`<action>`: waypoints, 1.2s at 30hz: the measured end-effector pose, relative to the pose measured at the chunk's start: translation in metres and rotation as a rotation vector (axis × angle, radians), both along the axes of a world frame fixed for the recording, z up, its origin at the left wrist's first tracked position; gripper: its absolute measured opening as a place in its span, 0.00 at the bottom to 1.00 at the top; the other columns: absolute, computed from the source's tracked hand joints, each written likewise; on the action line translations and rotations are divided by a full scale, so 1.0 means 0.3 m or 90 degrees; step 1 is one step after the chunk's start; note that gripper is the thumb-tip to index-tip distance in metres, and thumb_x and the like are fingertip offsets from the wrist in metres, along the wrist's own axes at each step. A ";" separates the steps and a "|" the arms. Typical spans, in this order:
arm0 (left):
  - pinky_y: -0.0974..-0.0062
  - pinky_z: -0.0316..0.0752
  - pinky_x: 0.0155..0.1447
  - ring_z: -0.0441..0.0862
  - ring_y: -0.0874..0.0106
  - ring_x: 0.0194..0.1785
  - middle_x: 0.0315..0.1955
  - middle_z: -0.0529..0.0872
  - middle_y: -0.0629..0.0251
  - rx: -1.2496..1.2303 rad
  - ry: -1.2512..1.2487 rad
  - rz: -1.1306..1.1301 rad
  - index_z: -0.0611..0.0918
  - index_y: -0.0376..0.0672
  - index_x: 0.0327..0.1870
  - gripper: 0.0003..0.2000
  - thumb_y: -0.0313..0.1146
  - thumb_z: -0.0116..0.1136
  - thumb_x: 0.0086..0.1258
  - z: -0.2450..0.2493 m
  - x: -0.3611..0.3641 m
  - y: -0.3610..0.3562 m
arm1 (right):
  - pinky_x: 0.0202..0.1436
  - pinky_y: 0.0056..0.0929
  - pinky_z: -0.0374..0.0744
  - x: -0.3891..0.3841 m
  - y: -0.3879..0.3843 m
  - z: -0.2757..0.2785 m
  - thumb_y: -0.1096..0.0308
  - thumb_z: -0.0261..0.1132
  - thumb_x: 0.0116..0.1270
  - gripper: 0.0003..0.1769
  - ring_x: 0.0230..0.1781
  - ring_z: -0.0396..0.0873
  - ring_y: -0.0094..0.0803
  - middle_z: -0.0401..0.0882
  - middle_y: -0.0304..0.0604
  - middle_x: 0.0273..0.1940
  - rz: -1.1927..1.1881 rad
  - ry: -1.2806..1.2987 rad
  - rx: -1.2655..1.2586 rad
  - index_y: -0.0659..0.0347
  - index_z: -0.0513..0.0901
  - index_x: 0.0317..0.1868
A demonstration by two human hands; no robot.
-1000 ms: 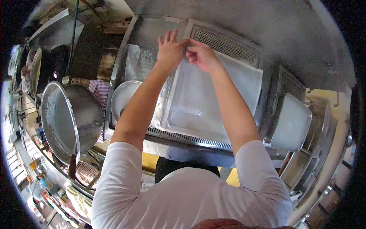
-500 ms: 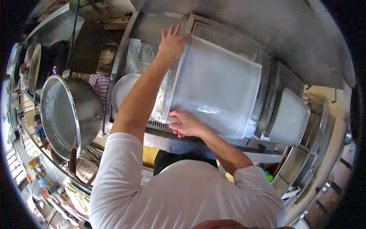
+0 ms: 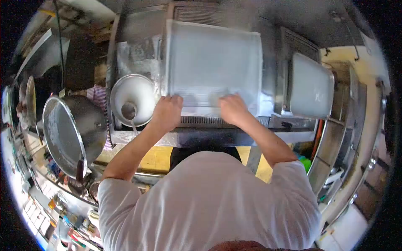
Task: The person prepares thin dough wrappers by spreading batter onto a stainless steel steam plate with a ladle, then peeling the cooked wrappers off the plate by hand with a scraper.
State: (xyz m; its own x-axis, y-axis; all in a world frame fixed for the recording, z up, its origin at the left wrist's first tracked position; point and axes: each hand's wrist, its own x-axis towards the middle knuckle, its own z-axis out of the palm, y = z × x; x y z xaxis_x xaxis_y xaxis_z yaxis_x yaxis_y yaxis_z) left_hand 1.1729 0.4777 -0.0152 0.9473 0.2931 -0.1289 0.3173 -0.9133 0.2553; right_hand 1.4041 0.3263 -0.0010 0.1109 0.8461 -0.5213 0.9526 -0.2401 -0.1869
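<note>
A smooth, whitish, translucent sheet (image 3: 213, 62) lies across a metal frame in the middle of the steel counter, its surface blurred by motion. At its near left corner my left hand (image 3: 168, 112) is closed, with the fingers curled on the edge. My right hand (image 3: 233, 108) is closed on the same near edge, farther right. To the left of my left hand stands a round bowl (image 3: 144, 98) of white liquid, with a metal ladle (image 3: 129, 110) resting in it.
A large steel pot (image 3: 90, 125) stands at the left, beside a striped cloth (image 3: 97, 97). On the right, a second white-covered panel (image 3: 312, 88) leans near a metal shelf (image 3: 333, 146). A slotted vent (image 3: 201, 120) runs along the counter's near side.
My left hand has come down from the sheet's far left corner to its near edge. My right hand has shifted right along that edge. The bowl and ladle are now uncovered.
</note>
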 end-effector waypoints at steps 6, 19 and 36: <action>0.60 0.80 0.48 0.88 0.60 0.39 0.30 0.87 0.57 0.076 0.064 0.007 0.79 0.39 0.41 0.08 0.33 0.56 0.69 -0.007 0.025 0.005 | 0.52 0.46 0.81 0.339 -0.297 0.043 0.74 0.58 0.65 0.11 0.47 0.86 0.53 0.87 0.54 0.43 -0.236 0.117 0.044 0.61 0.86 0.44; 0.54 0.82 0.48 0.87 0.50 0.42 0.35 0.89 0.52 -0.171 -0.100 0.340 0.82 0.41 0.51 0.12 0.33 0.62 0.70 0.042 -0.014 -0.241 | 0.64 0.50 0.78 0.944 -0.565 -0.008 0.57 0.60 0.69 0.18 0.55 0.82 0.56 0.85 0.58 0.53 -0.443 -0.338 0.010 0.61 0.88 0.47; 0.59 0.82 0.44 0.88 0.57 0.38 0.32 0.89 0.53 -0.228 -0.159 0.720 0.85 0.41 0.51 0.11 0.32 0.64 0.70 0.124 -0.258 -0.712 | 0.74 0.54 0.69 0.934 0.477 -0.234 0.63 0.62 0.70 0.39 0.70 0.71 0.59 0.72 0.63 0.69 -0.187 -0.257 0.179 0.67 0.61 0.78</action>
State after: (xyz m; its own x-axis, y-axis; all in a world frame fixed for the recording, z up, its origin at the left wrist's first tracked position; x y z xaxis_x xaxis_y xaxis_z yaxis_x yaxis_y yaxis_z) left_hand 1.0955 0.2640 0.0219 0.1900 0.9563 -0.2225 0.7962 -0.0174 0.6048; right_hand 1.6844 0.4693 -0.0712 0.5055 0.8499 -0.1487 0.8628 -0.4986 0.0833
